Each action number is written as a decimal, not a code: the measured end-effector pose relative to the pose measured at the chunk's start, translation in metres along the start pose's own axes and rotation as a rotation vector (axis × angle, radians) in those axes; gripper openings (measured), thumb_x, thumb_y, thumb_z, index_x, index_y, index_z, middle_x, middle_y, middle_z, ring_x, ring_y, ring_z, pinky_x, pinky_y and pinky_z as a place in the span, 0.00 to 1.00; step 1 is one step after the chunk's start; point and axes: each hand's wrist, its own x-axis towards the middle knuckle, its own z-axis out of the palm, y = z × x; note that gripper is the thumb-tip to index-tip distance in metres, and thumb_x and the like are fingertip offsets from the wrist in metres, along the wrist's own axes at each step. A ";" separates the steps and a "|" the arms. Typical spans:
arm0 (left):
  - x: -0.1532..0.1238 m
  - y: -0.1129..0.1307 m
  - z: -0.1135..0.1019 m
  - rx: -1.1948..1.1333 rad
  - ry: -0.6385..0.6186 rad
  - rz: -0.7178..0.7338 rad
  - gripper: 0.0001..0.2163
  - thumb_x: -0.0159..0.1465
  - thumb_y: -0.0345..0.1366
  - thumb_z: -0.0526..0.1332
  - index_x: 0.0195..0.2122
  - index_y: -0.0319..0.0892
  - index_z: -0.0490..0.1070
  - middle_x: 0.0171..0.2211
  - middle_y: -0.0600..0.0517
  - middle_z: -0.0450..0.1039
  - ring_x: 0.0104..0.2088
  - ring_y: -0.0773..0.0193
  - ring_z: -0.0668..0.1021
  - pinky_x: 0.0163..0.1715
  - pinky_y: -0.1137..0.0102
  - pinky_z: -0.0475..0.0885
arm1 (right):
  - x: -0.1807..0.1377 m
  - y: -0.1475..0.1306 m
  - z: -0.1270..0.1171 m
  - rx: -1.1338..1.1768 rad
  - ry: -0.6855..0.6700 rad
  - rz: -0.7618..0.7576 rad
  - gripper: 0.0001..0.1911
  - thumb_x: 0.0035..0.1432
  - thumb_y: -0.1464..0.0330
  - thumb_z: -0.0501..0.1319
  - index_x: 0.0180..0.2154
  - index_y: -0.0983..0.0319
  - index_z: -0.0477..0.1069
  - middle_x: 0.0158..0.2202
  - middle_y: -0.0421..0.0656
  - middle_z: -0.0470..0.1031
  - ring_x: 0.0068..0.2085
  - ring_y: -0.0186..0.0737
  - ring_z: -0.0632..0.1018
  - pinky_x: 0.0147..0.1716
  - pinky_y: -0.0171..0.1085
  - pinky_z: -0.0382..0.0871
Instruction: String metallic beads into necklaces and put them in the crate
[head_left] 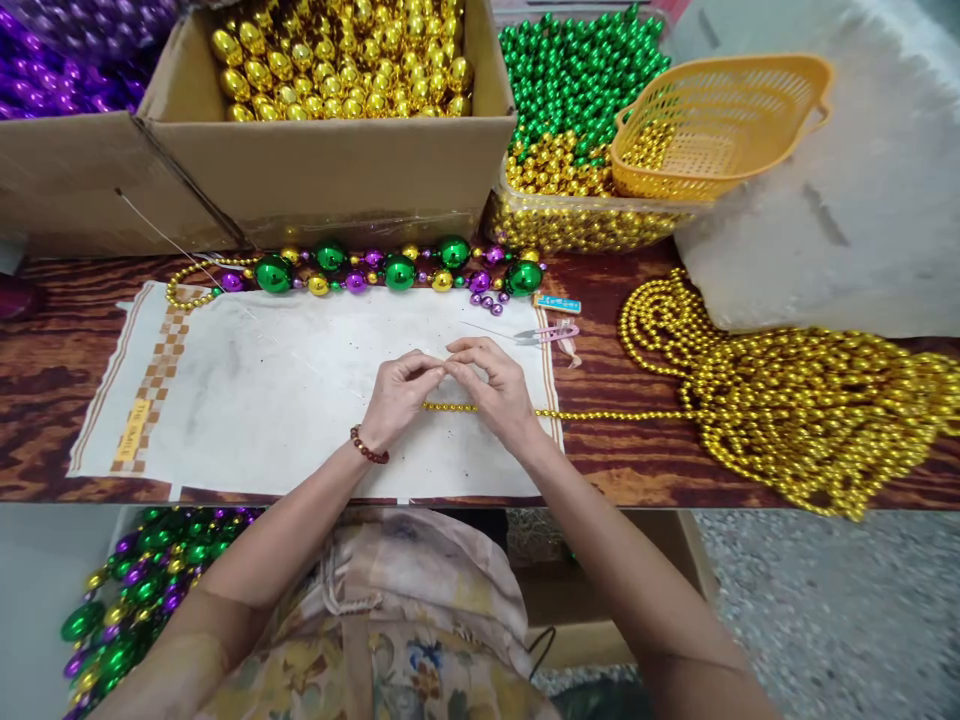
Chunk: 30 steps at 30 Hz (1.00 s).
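Pinching at thumb and forefinger, the left hand (405, 395) and right hand (491, 385) meet at their tips over the white towel (285, 400); what sits between them is too small to tell. Doing this well probably calls for light, steady pressure and slack in the gold bead strand (615, 414), so the heap of gold beads (817, 410) at three o'clock does not tug. The scissors (559, 332) at two o'clock should stay clear of the knuckles. The strand lies at six o'clock from the fingertips, passing under the right hand; its long axis runs nine to three, nearly straight, the hand end pointing to nine.
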 end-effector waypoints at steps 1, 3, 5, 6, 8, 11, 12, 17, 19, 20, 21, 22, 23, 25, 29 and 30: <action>0.000 0.000 0.001 0.023 0.004 0.023 0.05 0.56 0.35 0.65 0.27 0.40 0.78 0.24 0.54 0.67 0.24 0.71 0.65 0.24 0.73 0.58 | 0.000 0.000 0.003 0.067 0.038 0.047 0.07 0.62 0.64 0.61 0.33 0.59 0.75 0.41 0.45 0.74 0.46 0.44 0.75 0.49 0.45 0.67; 0.000 0.000 0.002 0.047 0.010 0.045 0.05 0.56 0.35 0.65 0.26 0.40 0.78 0.24 0.54 0.67 0.24 0.71 0.66 0.24 0.73 0.59 | -0.002 -0.002 0.008 0.161 0.103 0.113 0.07 0.60 0.64 0.62 0.31 0.59 0.75 0.39 0.43 0.74 0.45 0.43 0.75 0.49 0.44 0.67; 0.000 -0.001 0.004 0.033 0.017 0.019 0.06 0.55 0.36 0.65 0.25 0.39 0.77 0.22 0.55 0.67 0.23 0.72 0.66 0.23 0.73 0.59 | -0.004 -0.003 0.015 0.177 0.165 0.136 0.07 0.60 0.65 0.62 0.30 0.59 0.74 0.38 0.43 0.73 0.45 0.42 0.74 0.49 0.43 0.66; 0.000 -0.002 0.005 0.014 0.022 -0.011 0.06 0.54 0.36 0.66 0.25 0.39 0.77 0.21 0.55 0.67 0.22 0.72 0.65 0.22 0.73 0.59 | -0.005 -0.003 0.018 0.162 0.198 0.131 0.07 0.59 0.66 0.62 0.29 0.59 0.73 0.38 0.43 0.72 0.45 0.42 0.74 0.49 0.43 0.66; -0.001 -0.003 0.007 -0.045 0.037 -0.081 0.08 0.54 0.38 0.66 0.24 0.38 0.75 0.19 0.56 0.65 0.19 0.73 0.64 0.21 0.73 0.58 | -0.008 -0.003 0.025 0.128 0.266 0.112 0.06 0.59 0.67 0.61 0.29 0.59 0.71 0.39 0.44 0.71 0.45 0.42 0.73 0.50 0.43 0.65; -0.001 -0.001 0.010 -0.180 0.055 -0.162 0.10 0.53 0.39 0.66 0.22 0.38 0.72 0.17 0.57 0.63 0.18 0.74 0.63 0.20 0.74 0.56 | -0.009 -0.002 0.037 0.200 0.349 0.126 0.06 0.60 0.66 0.60 0.30 0.59 0.70 0.39 0.44 0.70 0.46 0.42 0.73 0.51 0.43 0.65; -0.002 0.001 0.011 -0.229 0.055 -0.182 0.10 0.53 0.40 0.66 0.23 0.38 0.72 0.17 0.57 0.63 0.18 0.74 0.63 0.20 0.74 0.56 | -0.009 -0.002 0.041 0.273 0.373 0.149 0.07 0.60 0.65 0.60 0.30 0.59 0.69 0.39 0.44 0.70 0.46 0.42 0.73 0.51 0.43 0.66; -0.002 0.010 0.014 -0.364 0.007 -0.241 0.10 0.52 0.40 0.67 0.26 0.38 0.74 0.19 0.57 0.64 0.18 0.76 0.63 0.18 0.75 0.53 | -0.005 -0.003 0.052 0.706 0.374 0.341 0.10 0.58 0.60 0.60 0.31 0.60 0.68 0.42 0.45 0.70 0.47 0.43 0.74 0.51 0.44 0.68; -0.002 0.011 0.015 -0.354 0.027 -0.218 0.10 0.52 0.40 0.68 0.24 0.38 0.73 0.18 0.57 0.63 0.18 0.76 0.61 0.19 0.75 0.52 | -0.006 -0.004 0.052 0.769 0.331 0.371 0.11 0.58 0.59 0.61 0.32 0.60 0.69 0.42 0.46 0.72 0.47 0.44 0.74 0.49 0.44 0.69; -0.001 0.010 0.015 -0.343 0.044 -0.204 0.10 0.52 0.40 0.68 0.24 0.38 0.72 0.18 0.57 0.62 0.18 0.76 0.61 0.19 0.75 0.52 | -0.006 -0.004 0.051 0.759 0.322 0.355 0.10 0.57 0.60 0.62 0.32 0.60 0.69 0.42 0.46 0.72 0.47 0.43 0.74 0.50 0.44 0.68; -0.001 0.009 0.014 -0.330 0.059 -0.193 0.10 0.52 0.40 0.68 0.23 0.38 0.72 0.17 0.58 0.62 0.18 0.76 0.61 0.19 0.75 0.52 | -0.007 -0.004 0.049 0.723 0.325 0.325 0.09 0.57 0.61 0.63 0.31 0.60 0.70 0.41 0.45 0.71 0.47 0.43 0.74 0.51 0.43 0.67; -0.001 0.008 0.014 -0.316 0.068 -0.185 0.10 0.52 0.40 0.68 0.23 0.38 0.71 0.17 0.58 0.61 0.18 0.76 0.61 0.19 0.75 0.52 | -0.008 -0.004 0.048 0.668 0.336 0.289 0.09 0.56 0.62 0.64 0.31 0.60 0.71 0.40 0.44 0.71 0.48 0.42 0.74 0.53 0.43 0.66; 0.000 0.006 0.014 -0.304 0.069 -0.180 0.11 0.52 0.40 0.68 0.23 0.38 0.71 0.17 0.58 0.61 0.18 0.76 0.60 0.19 0.75 0.52 | -0.009 -0.004 0.046 0.605 0.347 0.256 0.08 0.55 0.62 0.65 0.31 0.60 0.71 0.39 0.43 0.71 0.48 0.42 0.73 0.53 0.42 0.65; 0.000 0.004 0.012 -0.276 0.051 -0.170 0.12 0.52 0.42 0.68 0.24 0.38 0.71 0.16 0.59 0.60 0.18 0.75 0.59 0.19 0.74 0.52 | -0.009 -0.003 0.042 0.514 0.358 0.223 0.08 0.55 0.63 0.66 0.30 0.59 0.71 0.39 0.43 0.71 0.48 0.42 0.73 0.53 0.43 0.65; -0.002 0.001 0.007 -0.208 -0.022 -0.150 0.14 0.53 0.46 0.68 0.28 0.38 0.76 0.16 0.58 0.59 0.19 0.74 0.57 0.20 0.73 0.49 | -0.001 -0.002 0.030 0.541 0.446 0.255 0.09 0.57 0.61 0.64 0.31 0.59 0.68 0.34 0.41 0.72 0.43 0.41 0.76 0.50 0.43 0.67; -0.002 0.002 0.005 -0.190 -0.040 -0.151 0.15 0.54 0.47 0.68 0.29 0.38 0.76 0.16 0.58 0.58 0.19 0.74 0.56 0.20 0.72 0.48 | 0.001 0.000 0.027 0.519 0.487 0.256 0.10 0.58 0.60 0.63 0.31 0.59 0.67 0.33 0.40 0.72 0.41 0.40 0.76 0.48 0.42 0.67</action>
